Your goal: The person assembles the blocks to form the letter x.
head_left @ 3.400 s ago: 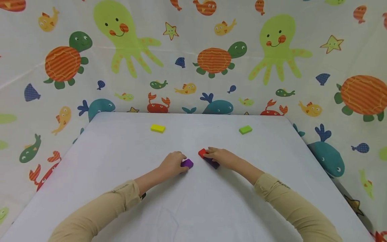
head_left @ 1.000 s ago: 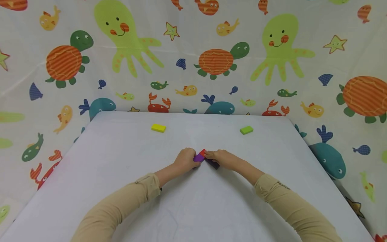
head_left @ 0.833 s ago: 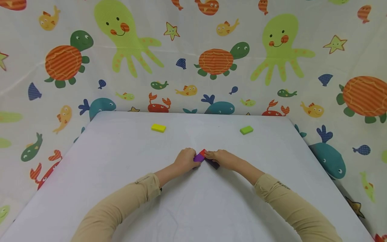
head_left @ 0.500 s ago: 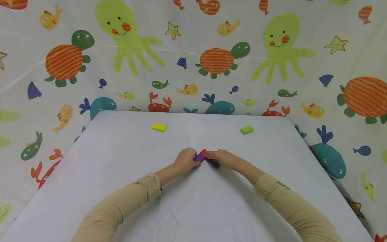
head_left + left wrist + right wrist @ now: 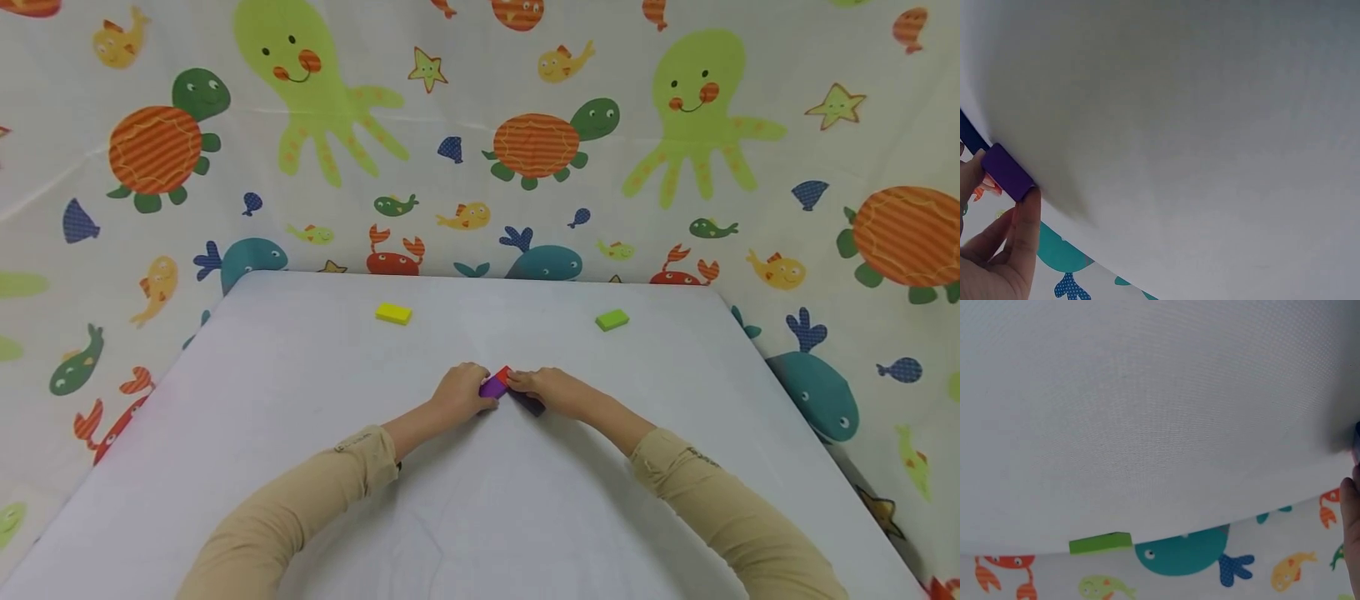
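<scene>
Near the middle of the white table, my left hand (image 5: 459, 392) pinches a purple block (image 5: 494, 386) between thumb and fingers. The left wrist view shows this purple block (image 5: 1008, 173) by its end, with a dark blue block (image 5: 971, 132) just beyond it. A red block (image 5: 506, 376) peeks out between the purple block and the fingertips of my right hand (image 5: 551, 392). That hand grips from the right, its fingers curled over a dark block (image 5: 527, 402) that slants toward me; they hide most of the red one. At the right wrist view's edge, only part of the right hand (image 5: 1352, 519) shows.
A yellow block (image 5: 393, 314) lies toward the back left of the table (image 5: 300, 350), and a green block (image 5: 612, 320) toward the back right. Behind the table's far edge hangs a cloth (image 5: 480, 50) printed with sea animals.
Since 3.4 s ago my left hand has moved right and slightly forward, bringing the purple block up against the red one. Over the last second both hands have stayed put.
</scene>
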Available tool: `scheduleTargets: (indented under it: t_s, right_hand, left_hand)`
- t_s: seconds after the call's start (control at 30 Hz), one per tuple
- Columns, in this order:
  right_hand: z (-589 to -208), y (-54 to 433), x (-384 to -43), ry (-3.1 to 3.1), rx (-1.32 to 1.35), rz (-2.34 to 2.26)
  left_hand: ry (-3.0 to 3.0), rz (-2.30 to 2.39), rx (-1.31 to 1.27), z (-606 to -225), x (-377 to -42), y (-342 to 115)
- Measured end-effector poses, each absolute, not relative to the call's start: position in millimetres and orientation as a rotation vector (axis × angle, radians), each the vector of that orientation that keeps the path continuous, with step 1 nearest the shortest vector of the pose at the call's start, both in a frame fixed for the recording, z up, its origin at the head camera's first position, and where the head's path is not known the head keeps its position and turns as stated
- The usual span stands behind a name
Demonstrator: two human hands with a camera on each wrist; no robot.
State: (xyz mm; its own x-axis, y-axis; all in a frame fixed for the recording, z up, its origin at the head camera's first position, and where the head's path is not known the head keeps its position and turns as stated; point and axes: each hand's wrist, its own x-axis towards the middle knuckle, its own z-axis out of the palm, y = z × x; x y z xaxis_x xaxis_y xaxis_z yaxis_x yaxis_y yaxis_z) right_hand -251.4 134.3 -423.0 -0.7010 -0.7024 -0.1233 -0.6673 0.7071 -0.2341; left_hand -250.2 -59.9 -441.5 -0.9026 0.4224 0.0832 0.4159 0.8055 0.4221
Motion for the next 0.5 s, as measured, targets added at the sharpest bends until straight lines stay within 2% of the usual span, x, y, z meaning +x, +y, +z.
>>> scheduleTargets:
  t_s: [0.5]
  right_hand:
    - [-427.5, 133.7, -255.4, 2.727, -1.111, -0.204]
  left_hand:
    - [2.997, 0.691, 0.792, -445.5, -253.2, -62.3]
